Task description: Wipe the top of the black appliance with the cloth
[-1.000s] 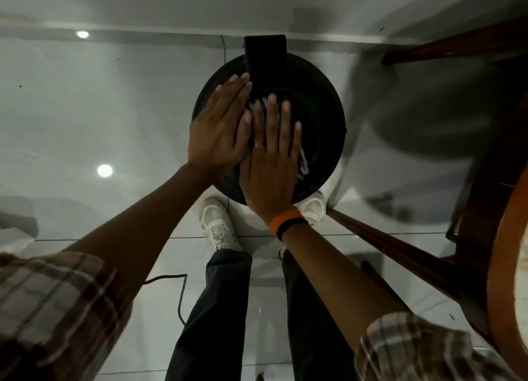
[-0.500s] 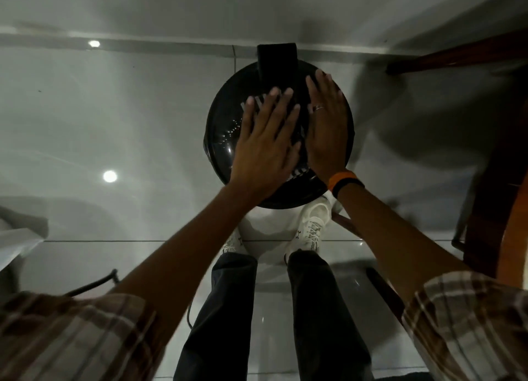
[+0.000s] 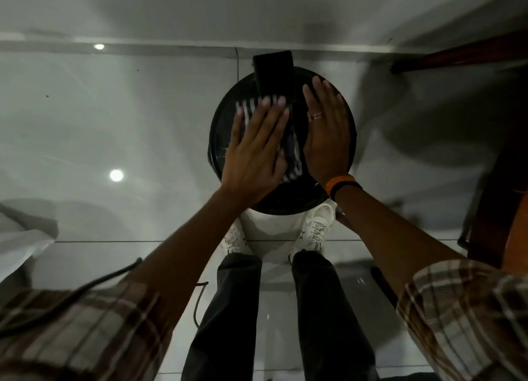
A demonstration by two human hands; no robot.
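The round black appliance stands on the floor right in front of my feet, seen from above, with a black rectangular handle at its far edge. A dark cloth with white stripes lies on its top. My left hand presses flat on the cloth over the left and middle of the lid, and the cloth shows past its fingertips and beside its thumb. My right hand, wearing a ring and an orange wristband, rests flat on the right side of the lid, next to the cloth.
Glossy white floor tiles surround the appliance, with a wall just behind it. Dark wooden furniture stands at the right, and a wooden bar reaches in at the top right. A black cable lies on the floor by my left leg.
My right hand left the cloth at the centre and went to the lid's right side. My left hand took over the cloth and slid it toward the left.
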